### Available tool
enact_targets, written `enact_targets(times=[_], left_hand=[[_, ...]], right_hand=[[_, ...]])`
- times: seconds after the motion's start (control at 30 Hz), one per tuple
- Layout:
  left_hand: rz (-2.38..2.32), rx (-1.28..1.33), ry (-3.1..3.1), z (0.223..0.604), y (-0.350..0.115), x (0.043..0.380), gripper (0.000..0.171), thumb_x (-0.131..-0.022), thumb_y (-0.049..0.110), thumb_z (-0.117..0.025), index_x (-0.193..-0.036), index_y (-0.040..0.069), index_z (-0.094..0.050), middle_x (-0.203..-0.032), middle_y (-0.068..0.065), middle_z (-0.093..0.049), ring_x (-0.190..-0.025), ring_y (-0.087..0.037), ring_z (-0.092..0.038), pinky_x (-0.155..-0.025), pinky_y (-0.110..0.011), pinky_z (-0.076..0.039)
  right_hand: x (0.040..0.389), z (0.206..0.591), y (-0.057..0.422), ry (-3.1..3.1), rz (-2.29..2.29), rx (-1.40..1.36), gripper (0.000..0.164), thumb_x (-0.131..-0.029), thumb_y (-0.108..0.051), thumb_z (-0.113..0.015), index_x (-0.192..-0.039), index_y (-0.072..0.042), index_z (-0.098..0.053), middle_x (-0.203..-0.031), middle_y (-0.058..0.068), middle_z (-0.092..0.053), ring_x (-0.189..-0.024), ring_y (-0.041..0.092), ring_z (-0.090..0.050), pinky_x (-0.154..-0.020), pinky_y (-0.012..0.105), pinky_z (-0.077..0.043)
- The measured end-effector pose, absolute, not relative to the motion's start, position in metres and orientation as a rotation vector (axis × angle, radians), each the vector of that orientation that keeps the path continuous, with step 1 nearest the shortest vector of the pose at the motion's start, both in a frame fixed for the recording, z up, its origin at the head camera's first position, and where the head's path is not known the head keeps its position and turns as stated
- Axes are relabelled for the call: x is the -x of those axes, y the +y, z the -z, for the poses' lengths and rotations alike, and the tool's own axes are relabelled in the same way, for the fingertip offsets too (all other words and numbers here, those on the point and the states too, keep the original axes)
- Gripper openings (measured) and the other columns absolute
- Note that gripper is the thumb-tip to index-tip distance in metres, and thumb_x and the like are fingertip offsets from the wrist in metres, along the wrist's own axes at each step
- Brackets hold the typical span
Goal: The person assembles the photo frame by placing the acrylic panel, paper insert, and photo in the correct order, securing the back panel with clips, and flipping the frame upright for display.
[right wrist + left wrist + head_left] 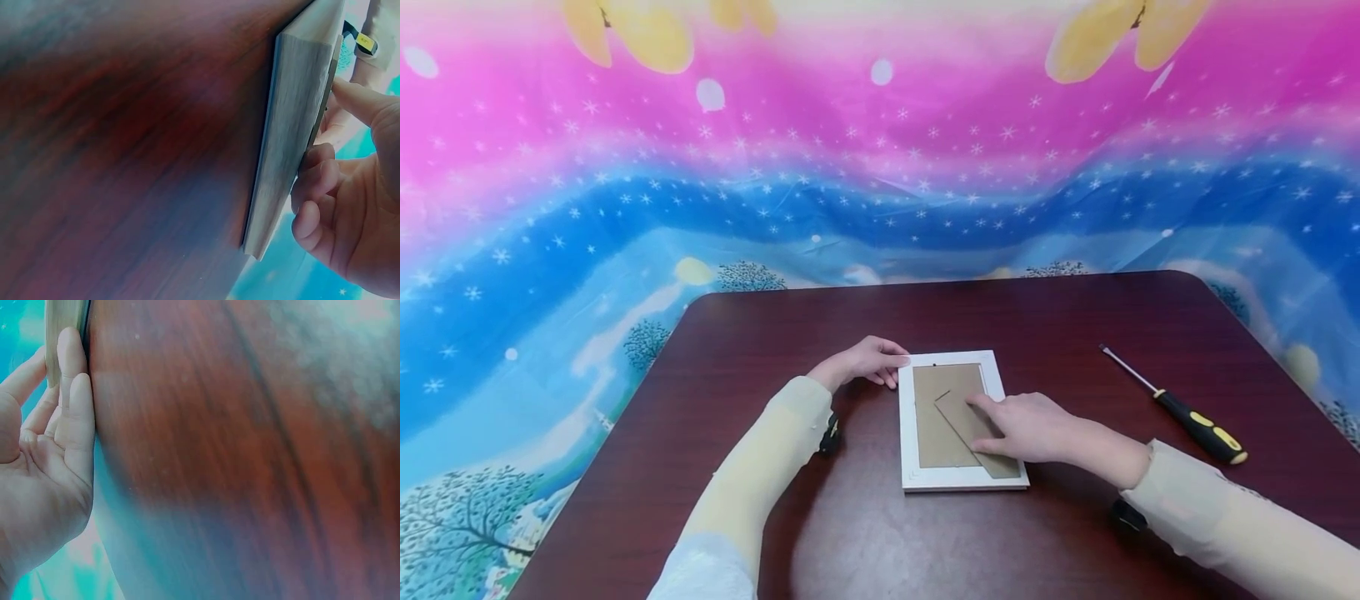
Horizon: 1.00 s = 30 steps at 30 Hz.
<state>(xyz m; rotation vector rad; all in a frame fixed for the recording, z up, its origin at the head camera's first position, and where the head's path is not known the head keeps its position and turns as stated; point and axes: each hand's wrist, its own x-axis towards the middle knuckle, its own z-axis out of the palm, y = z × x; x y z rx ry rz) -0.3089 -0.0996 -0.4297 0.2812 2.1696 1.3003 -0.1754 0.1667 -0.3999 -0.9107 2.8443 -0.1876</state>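
Note:
A white picture frame [910, 433] lies face down on the table, its brown backing board [936, 446] upward. A narrow brown easel stand [958, 417] lies slantwise across the board, its lower end over the frame's near right border. My left hand [874, 360] grips the frame's far left corner, thumb and fingers on either side of the edge in the left wrist view. My right hand [1033, 427] pinches the stand between thumb and forefinger near its two long edges. The other right fingers [315, 178] are curled; the stand's part beneath the hand is hidden.
A screwdriver [1198, 423] with a black and yellow handle lies on the dark brown table [850, 533], right of the frame. A patterned cloth [880, 167] hangs behind the table's far edge. A black strap device [829, 435] sits at the left wrist.

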Motion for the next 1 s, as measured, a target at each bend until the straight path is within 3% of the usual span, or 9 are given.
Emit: enact_targets(times=[0.3,0.6,1.0], left_hand=[[-1.207,-0.38,2.247,0.424,-0.097,0.303,0.033,-0.1,0.023,-0.058,-0.124,0.001,-0.059,-0.072,-0.007,-0.061,-0.058,-0.013,-0.062,-0.056,-0.024,-0.048],[-1.096,-0.479,2.353,0.419,-0.093,0.296,0.04,-0.089,0.031,-0.072,-0.115,0.005,-0.057,-0.08,-0.006,-0.063,-0.063,-0.017,-0.06,-0.056,-0.026,-0.045],[-1.067,-0.474,2.413,0.425,-0.089,0.295,0.04,-0.087,0.03,-0.074,-0.112,0.006,-0.055,-0.076,-0.005,-0.061,-0.06,-0.019,-0.059,-0.053,-0.027,-0.044]], right_hand=[[0.176,0.4,0.166,2.841,0.198,0.927,0.063,-0.087,-0.048,-0.069,-0.131,-0.007,-0.05,-0.063,-0.008,-0.05,-0.055,0.007,-0.046,-0.051,0.03,-0.04],[0.177,0.4,0.166,2.842,0.203,0.93,0.063,-0.086,-0.047,-0.07,-0.13,-0.008,-0.05,-0.063,-0.007,-0.05,-0.055,0.006,-0.048,-0.05,0.029,-0.041],[0.18,0.398,0.18,2.823,0.389,0.886,0.059,-0.091,-0.05,-0.063,-0.134,-0.012,-0.05,-0.059,-0.011,-0.045,-0.052,0.004,-0.043,-0.05,0.026,-0.037]])
